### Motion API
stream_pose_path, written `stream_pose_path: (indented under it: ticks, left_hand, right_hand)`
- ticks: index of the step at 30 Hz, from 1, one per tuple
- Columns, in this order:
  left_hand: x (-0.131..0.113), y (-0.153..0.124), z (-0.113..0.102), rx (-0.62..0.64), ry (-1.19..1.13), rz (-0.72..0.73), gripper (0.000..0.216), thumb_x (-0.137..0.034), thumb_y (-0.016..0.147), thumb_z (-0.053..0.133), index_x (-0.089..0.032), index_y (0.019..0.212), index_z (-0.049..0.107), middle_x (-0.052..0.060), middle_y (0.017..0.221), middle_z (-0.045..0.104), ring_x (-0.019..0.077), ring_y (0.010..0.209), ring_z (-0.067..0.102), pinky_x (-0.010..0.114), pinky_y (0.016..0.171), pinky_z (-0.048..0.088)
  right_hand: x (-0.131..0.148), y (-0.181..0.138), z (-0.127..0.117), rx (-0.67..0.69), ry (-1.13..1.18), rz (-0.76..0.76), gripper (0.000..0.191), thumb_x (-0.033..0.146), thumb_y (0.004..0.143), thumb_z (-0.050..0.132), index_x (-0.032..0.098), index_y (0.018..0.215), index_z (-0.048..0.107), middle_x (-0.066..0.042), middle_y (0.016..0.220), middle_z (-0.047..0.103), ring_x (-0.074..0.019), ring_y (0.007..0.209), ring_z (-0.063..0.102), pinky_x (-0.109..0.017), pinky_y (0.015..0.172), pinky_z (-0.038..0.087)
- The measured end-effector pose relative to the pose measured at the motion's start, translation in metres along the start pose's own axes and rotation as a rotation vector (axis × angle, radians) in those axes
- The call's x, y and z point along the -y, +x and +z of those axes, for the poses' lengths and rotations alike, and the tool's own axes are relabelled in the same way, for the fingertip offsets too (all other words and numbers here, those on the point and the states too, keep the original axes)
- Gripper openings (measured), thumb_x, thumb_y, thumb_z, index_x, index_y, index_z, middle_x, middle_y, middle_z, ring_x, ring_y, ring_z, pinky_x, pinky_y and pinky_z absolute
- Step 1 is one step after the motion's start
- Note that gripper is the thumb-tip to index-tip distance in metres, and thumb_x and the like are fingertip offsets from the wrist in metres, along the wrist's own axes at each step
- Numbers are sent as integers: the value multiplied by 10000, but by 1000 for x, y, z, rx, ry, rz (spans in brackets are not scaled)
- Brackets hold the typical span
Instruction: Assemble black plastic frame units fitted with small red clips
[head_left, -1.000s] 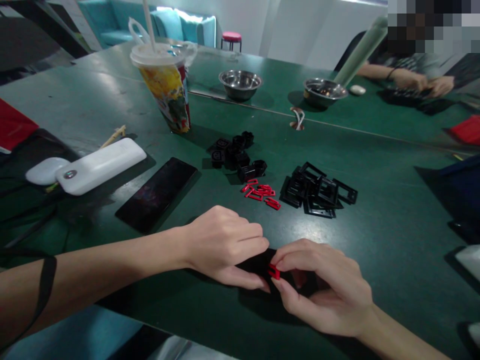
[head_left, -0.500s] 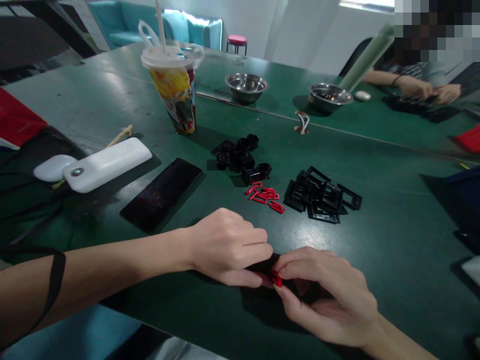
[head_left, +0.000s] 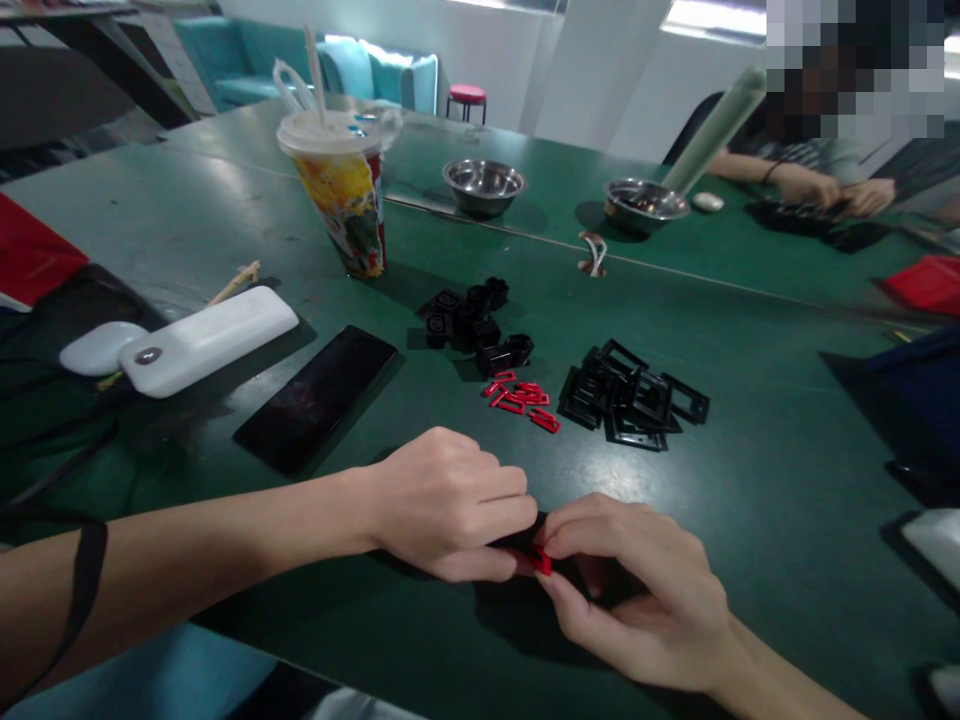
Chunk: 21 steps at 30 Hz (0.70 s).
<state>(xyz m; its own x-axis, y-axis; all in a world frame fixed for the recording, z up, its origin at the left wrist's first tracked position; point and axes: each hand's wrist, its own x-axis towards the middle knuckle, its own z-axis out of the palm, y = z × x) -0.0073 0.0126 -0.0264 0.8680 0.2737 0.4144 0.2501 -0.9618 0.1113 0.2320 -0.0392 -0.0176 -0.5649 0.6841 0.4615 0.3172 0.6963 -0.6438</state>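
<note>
My left hand (head_left: 457,505) is closed around a black plastic part (head_left: 531,530), most of which its fingers hide. Between the thumb and forefinger of my right hand (head_left: 637,580) is a small red plastic frame (head_left: 541,560), pinched against the end of the black part. How far the two pieces fit together is hidden. Beyond my hands lie a small heap of red frames (head_left: 529,394), a pile of black rectangular frames (head_left: 637,395) and a cluster of black box-shaped parts (head_left: 472,325).
A phone (head_left: 319,398) and a white handheld device (head_left: 214,340) lie to the left. Behind them stands a drink cup (head_left: 337,200) with a straw. Two metal bowls (head_left: 484,188) sit farther back. Across the green table (head_left: 750,500), another person's hands (head_left: 832,190) work on dark parts.
The whole view has shifted slightly, with things appearing a little lower and farther left. Both hands keep their grip on the black part and the red frame.
</note>
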Motion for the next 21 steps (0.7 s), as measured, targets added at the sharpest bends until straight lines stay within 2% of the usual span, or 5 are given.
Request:
stream_pose_path:
  ticks: [8,15,21]
  left_hand:
    - [-2,1,0,-31,-16,-7,235,-372,1031,576,-188,927,680,-2,822,668,168,622,582,377,553,402]
    - [-2,1,1,-16,-13,-20,232,-371,1033,563,-190,938,672,2,830,677,167,638,598,368,566,393]
    - [-3,2,2,10,-1,-27,216,-378,1005,586,-191,920,653,5,823,664,169,626,594,365,541,398]
  right_hand:
    - [-2,-6,1,-3,15,39,203,105,890,725,214,1049,660,-6,883,739,-120,616,680,-261,510,471]
    - [-3,-5,2,-4,29,36,205,108,891,719,215,1052,652,-9,882,727,-121,632,662,-254,513,451]
    - [-2,-3,1,2,43,57,176,127,901,696,215,1047,651,-11,866,709,-107,581,585,-245,494,421]
